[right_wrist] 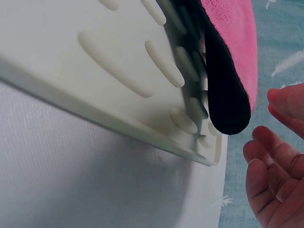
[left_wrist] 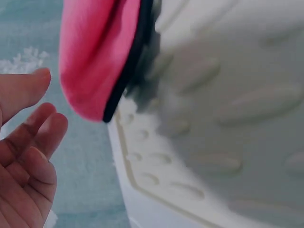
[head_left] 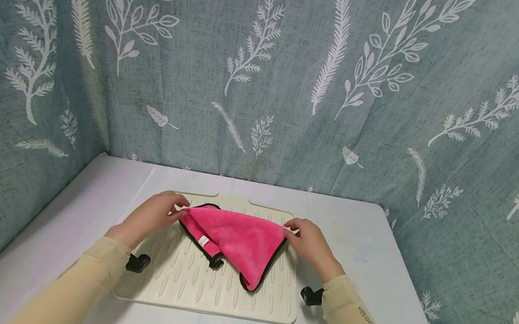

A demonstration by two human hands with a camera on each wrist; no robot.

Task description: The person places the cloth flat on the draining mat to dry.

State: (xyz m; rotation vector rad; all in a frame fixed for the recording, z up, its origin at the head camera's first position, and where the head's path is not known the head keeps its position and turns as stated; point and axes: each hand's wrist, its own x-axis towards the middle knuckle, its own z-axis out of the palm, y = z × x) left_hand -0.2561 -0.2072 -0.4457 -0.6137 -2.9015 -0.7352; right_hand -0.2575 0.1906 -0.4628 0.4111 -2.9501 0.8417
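A bright pink cloth with black edging is spread between the two hands, its top edge straight and a lower corner pointing down. A small white label shows on its left part, where it is folded over. My left hand is right at the cloth's upper left corner. In the left wrist view its thumb and fingers are parted, just beside the pink fold. At the upper right corner is my right hand. The right wrist view shows its thumb and fingers apart too, beside the black-edged end of the cloth.
Beneath the cloth lies a cream ridged mat with raised oval bumps, on a white table. A patterned grey-green curtain surrounds the table at the back and sides. Black wrist mounts sit beside the sleeves.
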